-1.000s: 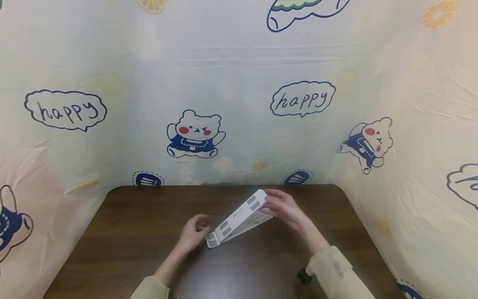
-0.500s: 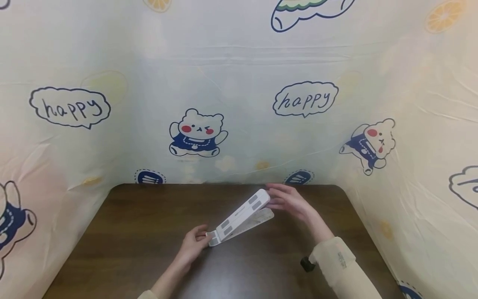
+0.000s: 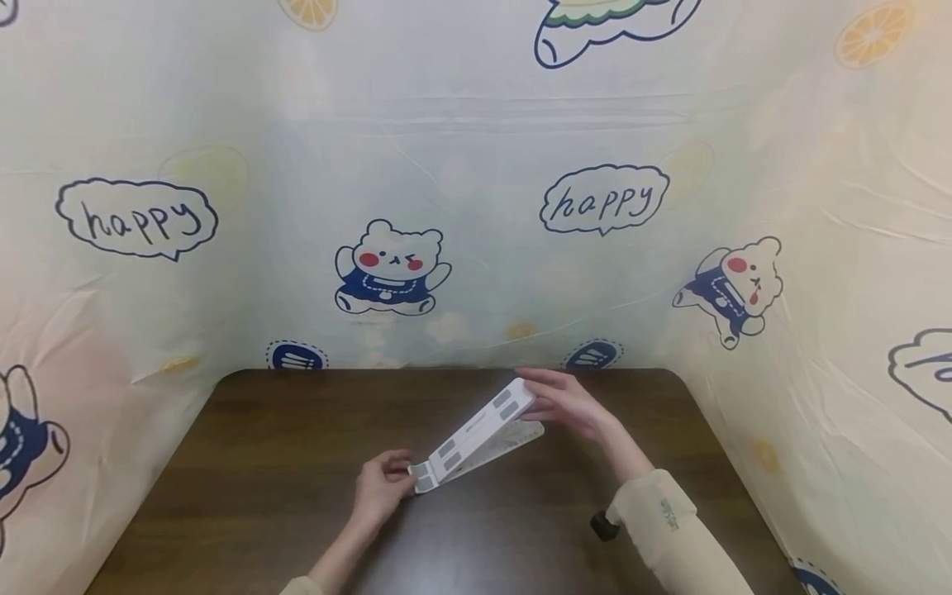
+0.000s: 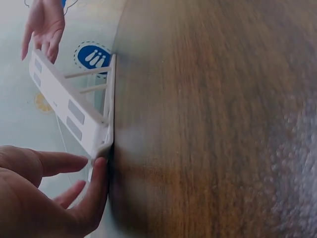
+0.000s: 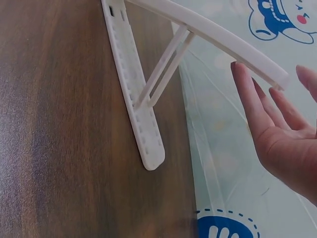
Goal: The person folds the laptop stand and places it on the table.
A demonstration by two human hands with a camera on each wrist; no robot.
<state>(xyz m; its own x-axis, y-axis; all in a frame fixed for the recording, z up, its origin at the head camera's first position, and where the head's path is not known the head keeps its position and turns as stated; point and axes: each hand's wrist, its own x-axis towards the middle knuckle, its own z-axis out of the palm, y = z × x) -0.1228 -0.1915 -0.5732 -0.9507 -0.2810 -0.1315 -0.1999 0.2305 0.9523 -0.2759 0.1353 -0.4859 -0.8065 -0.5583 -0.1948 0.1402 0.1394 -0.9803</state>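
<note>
A white folding stand (image 3: 479,434) lies on the dark wooden table (image 3: 290,463), its top plate propped up at an angle on thin struts (image 5: 166,67) above the flat base (image 5: 136,109). My left hand (image 3: 383,483) is at the stand's low hinged end (image 4: 96,148), where thumb and forefinger pinch the lip. At the raised far end of the plate (image 5: 270,74), my right hand (image 3: 568,405) has straight fingers whose tips touch the plate's edge. The left wrist view shows that hand (image 4: 44,25) above the stand's (image 4: 64,104) high end.
A cartoon-printed plastic sheet (image 3: 461,207) walls the table at the back and both sides, close behind the stand. A small black object (image 3: 601,525) sits at my right sleeve's cuff. Bare tabletop stretches left and in front of the stand.
My left hand slid in and took the stand's low end. The right hand moved from gripping the raised end to touching it with straight fingers, and the plate stands a little higher.
</note>
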